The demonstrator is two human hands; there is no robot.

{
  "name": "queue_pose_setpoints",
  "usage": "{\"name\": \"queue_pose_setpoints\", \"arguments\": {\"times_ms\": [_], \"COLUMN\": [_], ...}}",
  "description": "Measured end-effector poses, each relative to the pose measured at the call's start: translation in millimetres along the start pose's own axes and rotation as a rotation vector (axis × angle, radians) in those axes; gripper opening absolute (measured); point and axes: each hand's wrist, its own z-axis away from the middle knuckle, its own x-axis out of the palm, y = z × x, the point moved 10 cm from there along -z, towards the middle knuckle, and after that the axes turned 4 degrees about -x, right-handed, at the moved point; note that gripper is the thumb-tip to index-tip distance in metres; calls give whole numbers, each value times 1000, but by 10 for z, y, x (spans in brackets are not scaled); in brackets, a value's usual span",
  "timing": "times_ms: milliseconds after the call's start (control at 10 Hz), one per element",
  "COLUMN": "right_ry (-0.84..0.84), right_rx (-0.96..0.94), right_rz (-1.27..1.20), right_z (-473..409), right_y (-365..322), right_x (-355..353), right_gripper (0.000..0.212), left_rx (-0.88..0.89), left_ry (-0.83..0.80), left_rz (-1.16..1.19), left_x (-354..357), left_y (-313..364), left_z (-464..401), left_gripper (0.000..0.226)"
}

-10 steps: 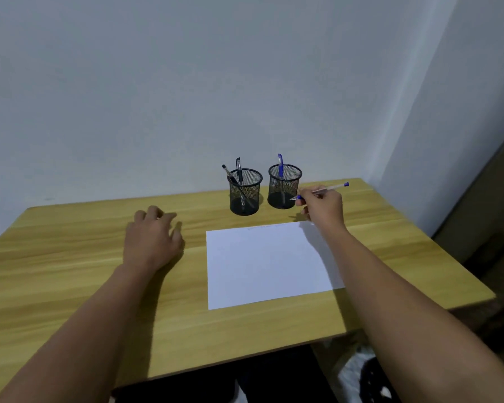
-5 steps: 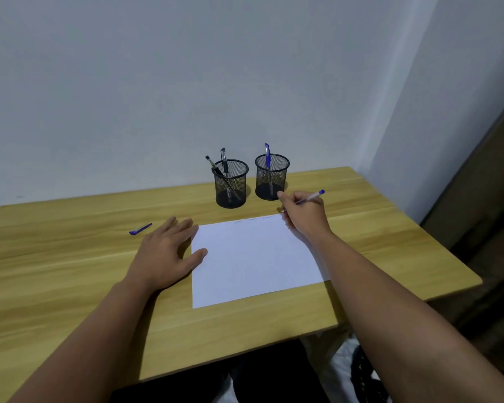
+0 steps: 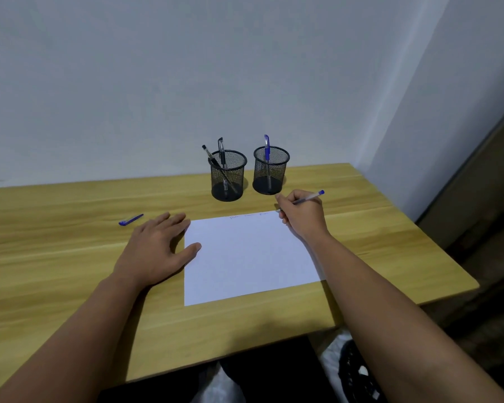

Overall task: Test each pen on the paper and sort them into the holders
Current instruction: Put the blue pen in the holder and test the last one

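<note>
- Right hand (image 3: 301,217) curled round a blue-capped pen (image 3: 308,197), writing grip, tip down at the far right corner of the paper (image 3: 250,257), blue end slanting up and away to the right.
- Left hand (image 3: 157,248) flat and relaxed, fingers spread, thumb pressing the paper's left edge, palm on the table (image 3: 56,257); holding nothing.
- Faint marks (image 3: 249,215) along the paper's far edge, too small to read; judged to be test scribbles from other pens.
- Step in hand, by the look of it: testing this pen on the sheet, beside those marks.
- Just beyond the writing hand, the right mesh holder (image 3: 270,174) with one blue pen (image 3: 266,149) upright; beside it the left mesh holder (image 3: 228,175) with two black pens (image 3: 221,152) leaning.
- Far left on the table, well apart from the sheet, a loose blue cap (image 3: 130,219); probably from the pen in hand.
- Next move likely calls for: checking the stroke, fetching and refitting the cap, then dropping the pen into the matching holder, probably the right one if sorted by colour.
</note>
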Motion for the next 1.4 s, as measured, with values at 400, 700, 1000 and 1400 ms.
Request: {"name": "queue_pose_setpoints", "arguments": {"times_ms": [400, 700, 1000, 1400], "right_ry": [-37, -28, 3, 25], "right_rx": [-18, -25, -20, -68], "right_rz": [72, 65, 77, 190], "right_z": [-12, -3, -6, -14], "right_y": [27, 22, 34, 14], "right_x": [50, 49, -13, -61], "right_gripper": [39, 44, 42, 42], "left_rx": [-16, -22, -21, -26], "left_ry": [-5, -9, -10, -10], "left_rz": [-3, -13, -5, 3], "left_x": [-4, -3, 0, 8], "left_y": [7, 10, 10, 6], "left_z": [17, 21, 25, 28], "left_gripper": [84, 84, 84, 84]}}
